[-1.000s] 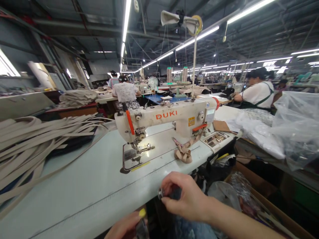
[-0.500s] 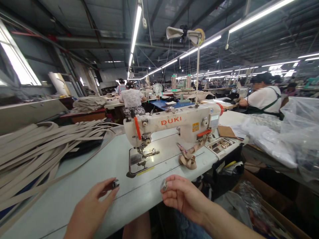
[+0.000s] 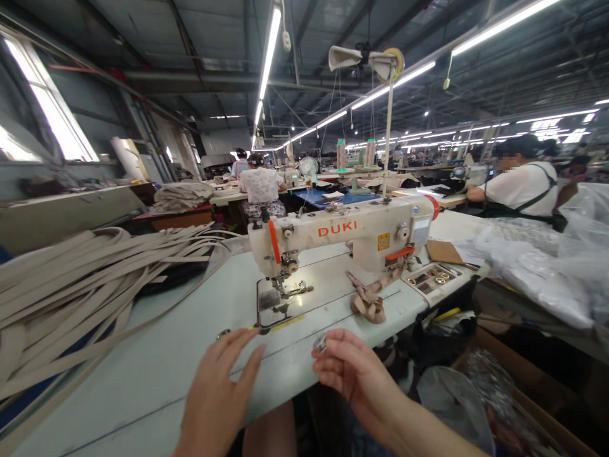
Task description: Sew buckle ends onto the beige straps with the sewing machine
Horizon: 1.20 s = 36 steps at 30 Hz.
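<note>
My right hand [image 3: 361,374] pinches a small round shiny metal bobbin [image 3: 321,344] between thumb and fingertips, above the front edge of the table. To its left, my left hand [image 3: 221,384] is open, palm down, with thumb and fingers apart and nothing visible between them. Just beyond its knuckles a small dark metal piece, probably a bobbin case [image 3: 223,333], lies on the pale table [image 3: 157,355], partly hidden by the fingers. Behind both hands stands the white sewing machine [image 3: 333,231], its needle area over a shiny plate [image 3: 276,308].
Long beige fabric strips [image 3: 71,279] cover the table's left side. Small snips [image 3: 354,279] and a crumpled tan strip [image 3: 368,308] lie right of the needle. A parts tray [image 3: 435,279] sits farther right. Clear plastic bags [image 3: 537,273] are heaped at right; co-workers sit beyond.
My left hand has let go of the small dark metal piece, which now lies on the table, and has moved right toward my right hand. The right hand still holds the bobbin.
</note>
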### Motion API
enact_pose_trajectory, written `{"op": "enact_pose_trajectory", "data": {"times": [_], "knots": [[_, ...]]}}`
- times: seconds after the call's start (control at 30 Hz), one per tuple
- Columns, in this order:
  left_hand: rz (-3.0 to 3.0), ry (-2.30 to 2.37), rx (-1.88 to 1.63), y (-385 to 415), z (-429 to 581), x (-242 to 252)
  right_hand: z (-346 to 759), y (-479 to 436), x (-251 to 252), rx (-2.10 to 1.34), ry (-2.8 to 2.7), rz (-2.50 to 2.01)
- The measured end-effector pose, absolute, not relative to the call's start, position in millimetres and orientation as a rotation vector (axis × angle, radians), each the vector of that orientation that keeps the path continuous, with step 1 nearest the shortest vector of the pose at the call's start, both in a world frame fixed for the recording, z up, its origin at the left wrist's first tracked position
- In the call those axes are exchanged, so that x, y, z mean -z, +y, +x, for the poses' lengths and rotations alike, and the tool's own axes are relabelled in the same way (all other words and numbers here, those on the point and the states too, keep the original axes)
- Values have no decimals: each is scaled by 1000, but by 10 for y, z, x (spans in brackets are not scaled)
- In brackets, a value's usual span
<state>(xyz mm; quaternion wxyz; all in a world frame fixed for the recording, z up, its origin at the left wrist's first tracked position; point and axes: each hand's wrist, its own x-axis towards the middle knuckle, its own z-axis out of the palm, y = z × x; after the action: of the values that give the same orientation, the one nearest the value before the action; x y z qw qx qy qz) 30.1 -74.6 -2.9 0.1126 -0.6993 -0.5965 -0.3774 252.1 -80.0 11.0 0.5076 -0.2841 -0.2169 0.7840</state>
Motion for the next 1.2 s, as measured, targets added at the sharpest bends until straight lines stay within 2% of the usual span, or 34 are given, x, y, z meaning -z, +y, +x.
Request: {"op": "enact_pose_trajectory", "data": {"times": [0.13, 0.37, 0.73, 1.0, 1.2], "knots": [[-2265, -1562, 1361, -1081, 850, -59, 2462, -814, -37, -1653, -749, -686], [-2205, -1679, 1584, -1084, 1124, -61, 2510, -834, -49, -1626, -786, -642], [-2251, -1699, 1535, -1071, 1118, -148, 2515, -865, -93, -1746, -636, -636], [-2239, -1909, 1501, -1035, 995, -217, 2643, -853, 18, -2103, -691, -352], [-2359, -1804, 1374, -1097, 1009, -249, 2672, -801, 130, -2102, -500, -434]]}}
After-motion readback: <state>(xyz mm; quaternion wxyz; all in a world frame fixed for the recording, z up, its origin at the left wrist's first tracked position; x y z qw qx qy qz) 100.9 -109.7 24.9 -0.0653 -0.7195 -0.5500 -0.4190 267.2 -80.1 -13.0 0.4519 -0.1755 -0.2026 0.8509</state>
